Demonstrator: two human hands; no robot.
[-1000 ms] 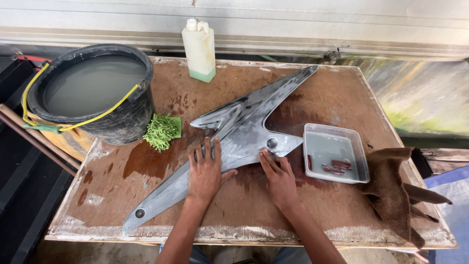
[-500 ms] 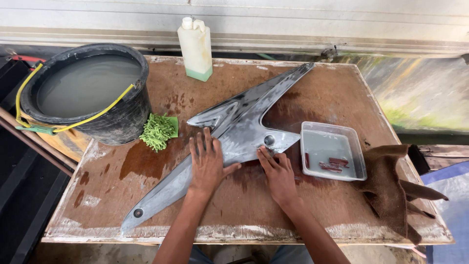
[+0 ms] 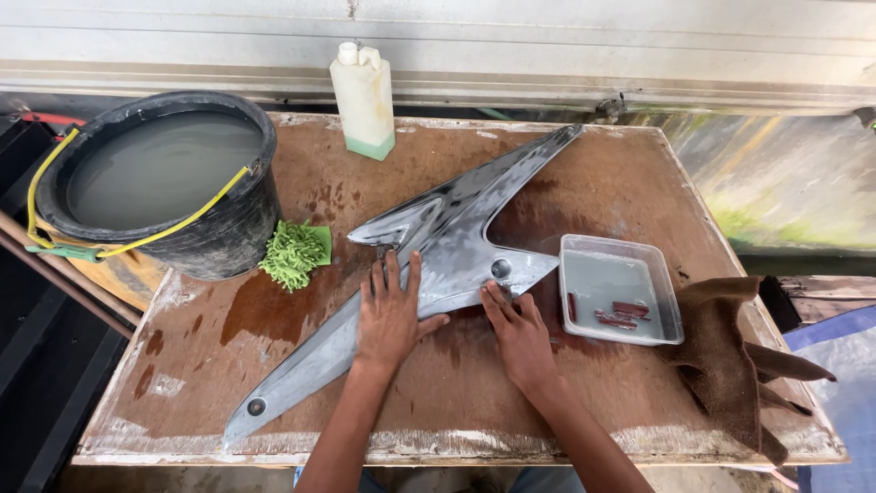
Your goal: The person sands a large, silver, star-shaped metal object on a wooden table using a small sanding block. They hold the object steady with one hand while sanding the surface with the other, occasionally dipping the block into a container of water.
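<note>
Head view: both hands lie open and flat, the left hand (image 3: 391, 315) on the grey angular panel (image 3: 438, 265) lying mid-desk (image 3: 584, 164) and the right hand (image 3: 520, 333) at its lower edge, seemingly pinning it, between the bucket (image 3: 228, 228) and the tray (image 3: 620, 251).

Long silver angular panel (image 3: 456, 251) flat, diagonal on wet table.

The left hand (image 3: 391, 315) covers part of the grey panel (image 3: 456, 246), both forearms run off the bottom edge, the bucket (image 3: 155, 183) hides the tabletop (image 3: 602, 173) corner, and the small red pieces in the tray (image 3: 620, 290) are too small to identify.
</note>
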